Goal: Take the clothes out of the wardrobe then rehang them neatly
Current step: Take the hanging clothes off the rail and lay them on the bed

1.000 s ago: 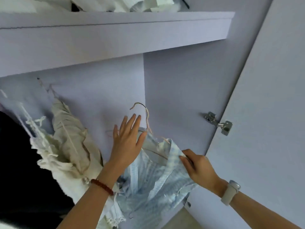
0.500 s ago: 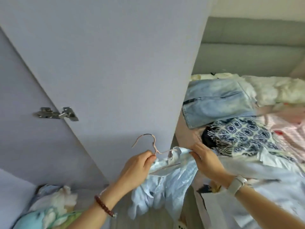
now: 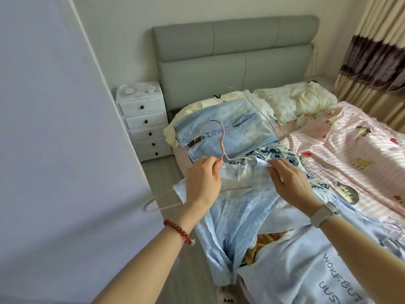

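The left hand (image 3: 202, 183) pinches the pink hanger (image 3: 215, 145) at its neck; the right hand (image 3: 291, 183) clutches the pale blue shirt (image 3: 241, 216) at its collar. The shirt hides most of the hanger and drapes over the bed (image 3: 350, 150) edge. Jeans (image 3: 225, 128) lie at twelve o'clock, a white drawer chest (image 3: 144, 121) at eleven.

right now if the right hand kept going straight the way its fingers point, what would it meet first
Probably the left hand: the right hand, pinching the pale blue shirt, points left along the collar past the pink hanger. Depth is unclear.
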